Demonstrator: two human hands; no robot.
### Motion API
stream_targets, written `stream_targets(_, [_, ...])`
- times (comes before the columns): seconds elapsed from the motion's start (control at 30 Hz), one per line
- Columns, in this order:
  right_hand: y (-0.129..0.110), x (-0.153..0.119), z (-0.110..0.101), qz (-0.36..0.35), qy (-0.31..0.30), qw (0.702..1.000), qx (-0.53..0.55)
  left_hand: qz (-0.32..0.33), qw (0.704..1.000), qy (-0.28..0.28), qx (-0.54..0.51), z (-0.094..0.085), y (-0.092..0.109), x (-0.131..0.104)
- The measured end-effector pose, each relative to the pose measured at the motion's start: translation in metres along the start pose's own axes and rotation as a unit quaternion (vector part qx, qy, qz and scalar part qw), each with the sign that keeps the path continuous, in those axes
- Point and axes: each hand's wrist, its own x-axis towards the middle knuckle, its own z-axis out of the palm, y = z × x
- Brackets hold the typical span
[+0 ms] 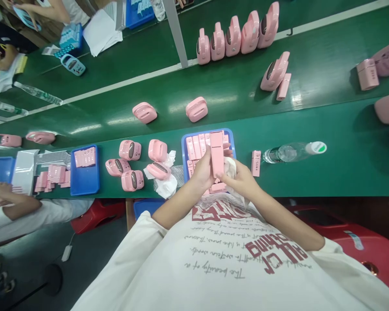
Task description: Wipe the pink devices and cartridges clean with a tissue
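Over a blue tray (pixel 183 149) of small pink cases, my left hand (pixel 202 172) grips a long pink rectangular case (pixel 217 153), its plain side facing up. My right hand (pixel 243 179) is closed around a white cloth (pixel 230 167), and its thumb rests at the lower end of the same case. The case's underside and some of my fingers are hidden. Just right of the tray, a single small pink case (pixel 256 163) with dark marks lies on the green table.
A plastic bottle (pixel 287 152) lies at the right. Pink rounded housings (pixel 132 180) and crumpled white paper (pixel 167 186) sit left of the tray. Another blue tray (pixel 84 186) is farther left, near a co-worker's hand (pixel 1 190). More housings (pixel 234 35) line the back conveyor.
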Motion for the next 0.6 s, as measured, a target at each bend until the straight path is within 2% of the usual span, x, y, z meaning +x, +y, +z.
stream_targets(0.07, [0.008, 0.003, -0.004, 0.006, 0.017, 1.0, 0.006, 0.015, 0.997, -0.005, 0.078, -0.007, 0.003, 0.013])
stream_targets(0.13, [0.024, 0.009, -0.01, 0.026, 0.045, 0.998, 0.019, 0.052, 0.974, 0.005, 0.222, -0.018, 0.013, 0.039])
stream_targets(0.17, [0.035, 0.013, -0.013, 0.048, 0.06, 0.997, 0.031, 0.077, 0.945, 0.021, 0.317, -0.025, 0.021, 0.057])
stream_targets(0.23, [0.06, 0.023, -0.023, 0.116, 0.097, 0.986, 0.069, 0.141, 0.85, 0.104, 0.497, -0.041, 0.041, 0.1])
stream_targets(0.3, [0.086, 0.034, -0.035, 0.184, 0.14, 0.967, 0.103, 0.156, 0.764, 0.162, 0.605, -0.057, 0.064, 0.144])
stream_targets(0.37, [0.108, 0.044, -0.047, 0.219, 0.177, 0.953, 0.114, 0.137, 0.705, 0.196, 0.668, -0.068, 0.085, 0.181])
stream_targets(0.4, [0.117, 0.048, -0.053, 0.228, 0.19, 0.948, 0.115, 0.124, 0.687, 0.192, 0.69, -0.071, 0.093, 0.196])
stream_targets(0.47, [0.13, 0.056, -0.062, 0.242, 0.209, 0.94, 0.12, 0.101, 0.67, 0.175, 0.714, -0.074, 0.104, 0.215])
stream_targets(0.53, [0.139, 0.061, -0.068, 0.256, 0.222, 0.932, 0.132, 0.093, 0.668, 0.166, 0.719, -0.075, 0.109, 0.221])
stream_targets(0.6, [0.144, 0.065, -0.07, 0.264, 0.229, 0.926, 0.143, 0.094, 0.673, 0.178, 0.711, -0.077, 0.111, 0.218])
